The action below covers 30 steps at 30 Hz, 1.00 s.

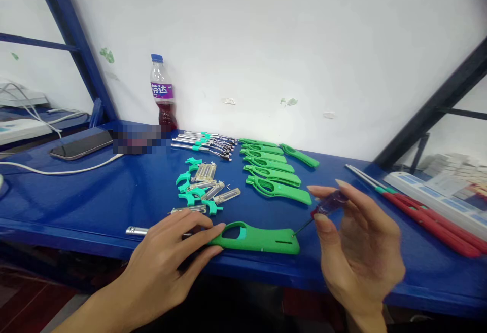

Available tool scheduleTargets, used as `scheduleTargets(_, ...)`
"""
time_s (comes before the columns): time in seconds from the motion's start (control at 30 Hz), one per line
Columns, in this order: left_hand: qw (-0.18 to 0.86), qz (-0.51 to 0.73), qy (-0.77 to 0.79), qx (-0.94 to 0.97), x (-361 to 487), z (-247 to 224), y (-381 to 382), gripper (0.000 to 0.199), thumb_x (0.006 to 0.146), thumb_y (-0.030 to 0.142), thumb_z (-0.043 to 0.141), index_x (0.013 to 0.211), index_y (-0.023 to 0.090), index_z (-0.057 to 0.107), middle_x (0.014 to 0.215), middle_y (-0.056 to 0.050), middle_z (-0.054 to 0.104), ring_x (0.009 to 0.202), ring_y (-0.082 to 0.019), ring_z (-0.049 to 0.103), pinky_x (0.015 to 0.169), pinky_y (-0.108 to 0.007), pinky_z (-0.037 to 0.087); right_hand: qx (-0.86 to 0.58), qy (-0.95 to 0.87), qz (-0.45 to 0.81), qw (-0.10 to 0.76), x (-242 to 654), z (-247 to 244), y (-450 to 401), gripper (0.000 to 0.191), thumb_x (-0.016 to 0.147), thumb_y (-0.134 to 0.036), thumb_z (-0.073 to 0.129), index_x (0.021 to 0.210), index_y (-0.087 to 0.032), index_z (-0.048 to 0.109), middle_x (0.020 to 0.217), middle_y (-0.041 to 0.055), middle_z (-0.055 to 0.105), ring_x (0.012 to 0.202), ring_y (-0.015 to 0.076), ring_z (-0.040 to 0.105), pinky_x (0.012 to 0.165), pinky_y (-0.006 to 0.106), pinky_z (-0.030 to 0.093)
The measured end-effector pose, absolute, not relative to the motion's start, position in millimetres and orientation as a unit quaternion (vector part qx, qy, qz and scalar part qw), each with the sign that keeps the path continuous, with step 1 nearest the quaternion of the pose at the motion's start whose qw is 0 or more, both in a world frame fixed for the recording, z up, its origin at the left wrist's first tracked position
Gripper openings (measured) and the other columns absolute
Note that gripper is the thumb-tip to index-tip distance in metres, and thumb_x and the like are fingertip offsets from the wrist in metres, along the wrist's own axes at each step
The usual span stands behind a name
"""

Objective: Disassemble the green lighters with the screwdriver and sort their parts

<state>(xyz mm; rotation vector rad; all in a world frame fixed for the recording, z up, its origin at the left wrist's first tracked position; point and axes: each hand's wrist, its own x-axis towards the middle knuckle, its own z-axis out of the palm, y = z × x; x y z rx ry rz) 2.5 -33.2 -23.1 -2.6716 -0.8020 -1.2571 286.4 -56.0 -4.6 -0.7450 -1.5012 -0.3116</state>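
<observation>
A green long-necked lighter (262, 239) lies flat at the front edge of the blue table, its metal tube pointing left. My left hand (171, 257) is closed around its neck end, fingers on top and thumb along the near side. In my right hand (353, 247) a small screwdriver (330, 204) with a clear purplish handle is pinched between thumb and fingers. Its thin shaft slants down to the right end of the green body, with the tip at a spot near the corner. Just beyond lie teal triggers (183, 181) and clear fuel tanks (215, 191).
Several green casing halves (279, 191) lie in a row behind the lighter. Metal tubes with wires (201, 143) are left of them. Red lighters (429, 216) and a white power strip (437, 196) lie right. A drink bottle (163, 95) and a phone (81, 145) are back left.
</observation>
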Motion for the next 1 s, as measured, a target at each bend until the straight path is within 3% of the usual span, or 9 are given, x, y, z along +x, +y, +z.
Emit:
scheduleTargets(0.1, 0.047, -0.407, -0.262, -0.874, 2.5, -23.1, -33.6, 0.025, 0.108, 0.020, 0.060, 0.130, 0.020, 0.071, 0.109, -0.006, 0.072, 0.097, -0.018, 0.069, 0.092, -0.035, 0.056, -0.298, -0.681, -0.124, 0.657, 287.4, -4.4, -56.0, 0.072, 0.088, 0.001, 0.071, 0.151, -0.031, 0.058, 0.122, 0.0044, 0.075, 0.108, 0.0269, 0.072, 0.089, 0.047, 0.058)
scheduleTargets(0.27, 0.048, -0.403, -0.263, -0.875, 1.9, -24.4, -33.6, 0.025, 0.109, 0.021, 0.059, 0.131, 0.021, 0.070, 0.110, -0.006, 0.071, 0.098, -0.018, 0.069, 0.093, -0.035, 0.055, -0.283, -0.675, -0.118, 0.671, 289.5, -1.5, -56.9, 0.081, 0.079, 0.006, 0.079, 0.148, -0.031, 0.061, 0.114, 0.0013, 0.072, 0.097, 0.0202, 0.071, 0.078, 0.037, 0.060)
scheduleTargets(0.47, 0.046, -0.400, -0.264, -0.876, 0.2, -25.2, -32.8, 0.026, 0.109, 0.021, 0.058, 0.132, 0.021, 0.070, 0.112, -0.006, 0.071, 0.102, -0.019, 0.069, 0.095, -0.036, 0.055, -0.326, -0.668, -0.088, 0.663, 283.9, -3.9, -60.4, 0.070, 0.092, 0.003, 0.064, 0.155, -0.028, 0.054, 0.123, 0.0042, 0.075, 0.107, 0.0228, 0.077, 0.092, 0.044, 0.061)
scheduleTargets(0.7, 0.049, -0.403, -0.265, -0.875, 1.1, -26.8, -33.2, 0.025, 0.109, 0.021, 0.059, 0.131, 0.020, 0.070, 0.112, -0.006, 0.071, 0.103, -0.019, 0.069, 0.096, -0.036, 0.054, -0.299, -0.652, -0.110, 0.688, 285.7, -0.9, -58.0, 0.075, 0.080, 0.006, 0.078, 0.144, -0.032, 0.064, 0.115, 0.0006, 0.072, 0.097, 0.0177, 0.071, 0.082, 0.036, 0.061)
scheduleTargets(0.9, 0.050, -0.399, -0.263, -0.877, 1.4, -26.2, -33.2, 0.025, 0.108, 0.021, 0.059, 0.131, 0.020, 0.071, 0.110, -0.007, 0.071, 0.100, -0.019, 0.069, 0.094, -0.036, 0.055, -0.338, -0.660, -0.069, 0.667, 285.0, -4.2, -62.1, 0.069, 0.093, 0.003, 0.064, 0.154, -0.028, 0.055, 0.130, 0.0052, 0.072, 0.110, 0.0196, 0.074, 0.092, 0.038, 0.062)
scheduleTargets(1.0, 0.050, -0.398, -0.262, -0.878, 1.3, -25.1, -33.1, 0.026, 0.108, 0.021, 0.059, 0.131, 0.020, 0.071, 0.110, -0.007, 0.071, 0.098, -0.019, 0.069, 0.092, -0.037, 0.057, -0.324, -0.675, -0.084, 0.657, 288.4, -5.5, -60.2, 0.074, 0.088, 0.003, 0.071, 0.153, -0.030, 0.057, 0.129, 0.0045, 0.071, 0.111, 0.0217, 0.072, 0.095, 0.042, 0.059)
